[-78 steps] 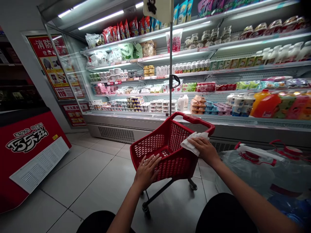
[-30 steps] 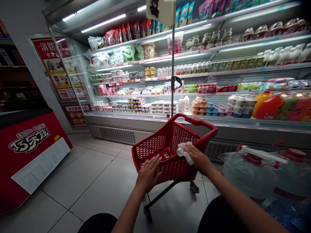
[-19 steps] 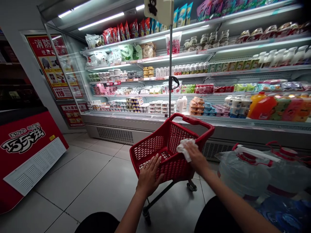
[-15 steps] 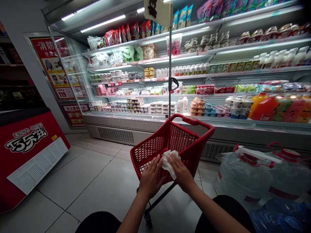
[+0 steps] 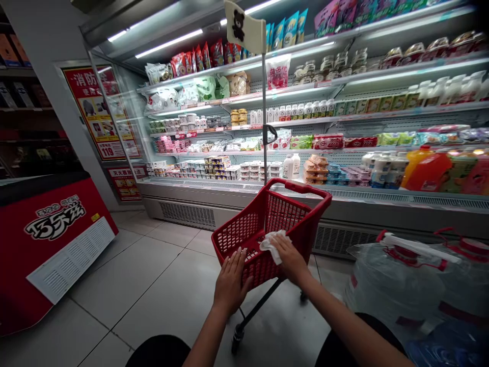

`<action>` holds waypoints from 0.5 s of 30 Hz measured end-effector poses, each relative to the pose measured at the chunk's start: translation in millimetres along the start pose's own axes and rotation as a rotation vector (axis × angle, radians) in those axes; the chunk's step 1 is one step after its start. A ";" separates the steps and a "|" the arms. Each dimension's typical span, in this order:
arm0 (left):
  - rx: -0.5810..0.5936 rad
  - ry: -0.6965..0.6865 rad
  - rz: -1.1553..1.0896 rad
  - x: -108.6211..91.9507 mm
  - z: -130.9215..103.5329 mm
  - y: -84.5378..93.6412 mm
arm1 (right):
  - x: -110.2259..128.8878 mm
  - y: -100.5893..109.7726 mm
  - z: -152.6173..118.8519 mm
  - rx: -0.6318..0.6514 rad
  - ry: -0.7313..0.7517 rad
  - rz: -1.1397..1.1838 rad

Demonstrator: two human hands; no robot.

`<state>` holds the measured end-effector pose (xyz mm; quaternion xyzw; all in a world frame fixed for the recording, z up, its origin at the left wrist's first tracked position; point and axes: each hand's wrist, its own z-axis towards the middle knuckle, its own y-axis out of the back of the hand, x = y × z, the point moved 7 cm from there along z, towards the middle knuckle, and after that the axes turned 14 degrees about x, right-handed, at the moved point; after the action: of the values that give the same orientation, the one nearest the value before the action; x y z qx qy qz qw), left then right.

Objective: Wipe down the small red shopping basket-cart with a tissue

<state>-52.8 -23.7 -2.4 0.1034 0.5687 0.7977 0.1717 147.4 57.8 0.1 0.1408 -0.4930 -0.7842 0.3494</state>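
Observation:
A red plastic shopping cart (image 5: 301,210) stands in front of me, with a perforated basket. Against the near left corner of its rim rests my left hand (image 5: 230,284), fingers stretched out flat and holding nothing. My right hand (image 5: 291,259) presses a crumpled white wipe (image 5: 272,244) onto the rim of the near side, farther right; whether it is paper or cloth I cannot tell. Part of the wipe is hidden under the fingers. From the cart rises a thin pole topped by a cream flag (image 5: 248,30) with a bear on it.
A lit refrigerated display (image 5: 183,184) packed with yogurts, bottles and bags spans the back. Large wrapped water jugs (image 5: 397,280) stand close on the right. On the left is a red freezer chest (image 5: 57,229). Grey tiled floor (image 5: 153,285) surrounds the cart.
My right hand has slid the wipe rightward along the rim, away from my left hand. My left hand has shifted slightly left on the basket. The cart has turned a little.

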 end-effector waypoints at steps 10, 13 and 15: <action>0.053 -0.021 -0.060 -10.3 -8.4 -8.3 | 61.0 -8.4 -37.4 0.160 0.198 0.035; 0.111 -0.014 -0.025 18.2 -1.2 -2.1 | 0.0 4.9 -33.9 0.073 0.074 -0.002; 0.123 -0.033 0.000 25.9 4.4 -1.3 | -32.6 5.4 -26.8 0.054 0.018 -0.023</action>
<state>-74.9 -9.4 -3.0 0.1272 0.6138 0.7594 0.1744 188.2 60.6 -12.0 0.1631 -0.5093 -0.7733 0.3407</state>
